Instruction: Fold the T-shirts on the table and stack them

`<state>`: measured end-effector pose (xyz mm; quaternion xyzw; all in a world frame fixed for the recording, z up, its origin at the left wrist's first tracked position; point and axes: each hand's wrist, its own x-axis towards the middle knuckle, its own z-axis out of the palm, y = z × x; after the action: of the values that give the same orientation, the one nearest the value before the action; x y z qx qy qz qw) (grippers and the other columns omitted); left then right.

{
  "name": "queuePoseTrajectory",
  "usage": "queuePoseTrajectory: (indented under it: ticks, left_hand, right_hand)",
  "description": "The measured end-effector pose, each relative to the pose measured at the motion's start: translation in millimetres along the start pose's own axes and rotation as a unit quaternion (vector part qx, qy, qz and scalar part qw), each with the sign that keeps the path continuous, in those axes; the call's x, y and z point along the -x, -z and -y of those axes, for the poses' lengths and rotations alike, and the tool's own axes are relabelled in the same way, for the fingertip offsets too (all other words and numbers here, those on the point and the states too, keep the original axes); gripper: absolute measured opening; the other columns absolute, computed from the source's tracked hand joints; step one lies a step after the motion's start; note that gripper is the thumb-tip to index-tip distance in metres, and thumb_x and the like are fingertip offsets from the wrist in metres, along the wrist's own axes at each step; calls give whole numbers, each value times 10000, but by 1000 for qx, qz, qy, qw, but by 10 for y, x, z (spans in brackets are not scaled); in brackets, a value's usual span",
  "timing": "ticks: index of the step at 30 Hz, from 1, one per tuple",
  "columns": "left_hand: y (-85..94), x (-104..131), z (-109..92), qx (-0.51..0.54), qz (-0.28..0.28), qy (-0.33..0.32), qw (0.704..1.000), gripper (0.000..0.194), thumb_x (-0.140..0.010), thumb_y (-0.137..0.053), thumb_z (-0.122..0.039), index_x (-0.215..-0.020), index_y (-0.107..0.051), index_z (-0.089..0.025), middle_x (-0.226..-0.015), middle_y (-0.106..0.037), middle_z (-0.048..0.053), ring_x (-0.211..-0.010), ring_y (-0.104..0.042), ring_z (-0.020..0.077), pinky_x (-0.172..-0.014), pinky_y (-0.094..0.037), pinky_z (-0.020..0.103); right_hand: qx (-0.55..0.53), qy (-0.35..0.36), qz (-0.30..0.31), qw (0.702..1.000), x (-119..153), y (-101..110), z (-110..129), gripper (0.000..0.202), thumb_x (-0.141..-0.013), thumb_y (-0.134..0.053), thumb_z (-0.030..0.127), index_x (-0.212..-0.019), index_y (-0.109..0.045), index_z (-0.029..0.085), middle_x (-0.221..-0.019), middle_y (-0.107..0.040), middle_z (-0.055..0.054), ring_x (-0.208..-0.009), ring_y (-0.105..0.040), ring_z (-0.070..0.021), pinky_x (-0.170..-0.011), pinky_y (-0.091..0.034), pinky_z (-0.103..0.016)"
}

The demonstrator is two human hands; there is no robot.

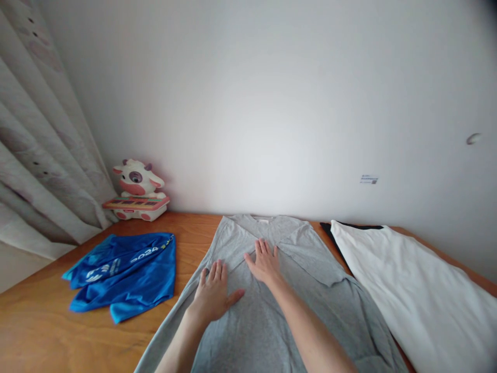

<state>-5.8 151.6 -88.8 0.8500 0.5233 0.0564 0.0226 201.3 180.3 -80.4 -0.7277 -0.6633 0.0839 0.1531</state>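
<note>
A grey shirt lies spread on the wooden table, its collar toward the wall. One sleeve is folded across the right side of its chest. My left hand rests flat on the left part of the shirt, fingers stretched out and thumb apart, with a dark ring on one finger. Higher up, just below the collar, my right hand lies palm down on the fabric with its fingers spread. Neither hand grips the cloth. The shirt's lower end runs out of view at the bottom.
A blue garment with white print lies folded on the wooden table at the left. White cloth covers a black piece at the right. A cow-shaped toy piano stands in the back left corner beside a curtain. A wall closes the far side.
</note>
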Motion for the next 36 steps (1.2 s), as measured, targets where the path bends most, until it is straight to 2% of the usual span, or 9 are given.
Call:
queuePoseTrajectory:
  ticks: [3, 8, 13, 17, 20, 24, 28, 32, 36]
  left_hand:
    - [69, -17, -97, -11, -39, 2, 999, 826, -914, -431, -723, -1480, -496, -125, -1545, -428, 263, -1453, -376, 426, -1176, -229, 659]
    - [169, -79, -251, 16, -73, -45, 996, 725, -984, -373, -627, -1486, -481, -115, -1593, -384, 203, -1482, -347, 369, -1213, -251, 563]
    - [119, -94, -243, 33, -52, -50, 997, 689, -1002, -342, -592, -1494, -466, -126, -1584, -412, 175, -1484, -350, 343, -1207, -272, 546]
    - [119, -102, -237, 30, -50, -45, 997, 661, -999, -370, -558, -1490, -475, -129, -1584, -416, 165, -1484, -352, 340, -1211, -270, 544]
    - [143, -111, -254, 26, -42, -38, 998, 649, -999, -374, -535, -1493, -471, -126, -1584, -417, 159, -1482, -358, 332, -1209, -278, 540]
    - [162, -108, -278, 18, -55, -29, 998, 612, -996, -388, -514, -1458, -515, -133, -1562, -461, 151, -1460, -400, 320, -1207, -296, 519]
    - [164, -167, -360, 14, -81, -18, 996, 532, -984, -423, -442, -1382, -570, -121, -1484, -548, 164, -1386, -486, 328, -1181, -334, 523]
    - [164, -461, -692, 72, -112, -100, 986, 435, -968, -448, -338, -1349, -563, -163, -1434, -585, 135, -1309, -551, 283, -1125, -422, 470]
    - [138, -970, -1357, 122, -110, -210, 964, 426, -998, -386, -299, -1354, -537, -119, -1408, -596, 167, -1327, -540, 263, -1146, -415, 454]
  right_hand:
    - [-38, 52, -31, 997, 88, 17, -30, 746, -980, -349, 617, -1531, -399, 117, -1615, -347, -190, -1512, -286, -292, -1235, -145, -528]
    - [-42, 154, -64, 985, 275, 250, -347, 535, -998, -405, 497, -1423, -527, 195, -1504, -532, -113, -1391, -480, -216, -1163, -348, -379]
    - [18, 49, -127, 991, 521, 552, -992, 480, -1013, -347, 387, -1326, -603, 130, -1430, -574, -192, -1348, -509, -297, -1154, -333, -466]
    - [77, -44, -69, 994, 809, 496, -1402, 618, -989, -405, 481, -1465, -494, 96, -1565, -419, -226, -1477, -344, -359, -1189, -238, -581]
    - [37, 12, -30, 999, 994, 437, -1579, 573, -1000, -377, 400, -1485, -472, 110, -1592, -392, -181, -1502, -315, -289, -1217, -235, -520]
    - [-63, 77, -72, 992, 1190, 527, -1749, 524, -909, -327, 119, -1359, -593, 166, -1463, -575, -120, -1375, -510, -189, -1152, -389, -405]
    - [-75, 80, -111, 988, 1304, 685, -1877, 572, -784, -424, 51, -1290, -643, 205, -1309, -668, -95, -1224, -616, -202, -1079, -463, -380]
    - [-57, 76, -136, 986, 1308, 740, -1962, 495, -786, -466, 36, -1194, -698, 195, -1192, -708, -108, -1121, -652, -236, -1032, -491, -400]
    - [-56, 87, -149, 983, 1281, 719, -1985, 359, -887, -453, 73, -1089, -725, 192, -1091, -722, -102, -1031, -662, -241, -970, -512, -400]
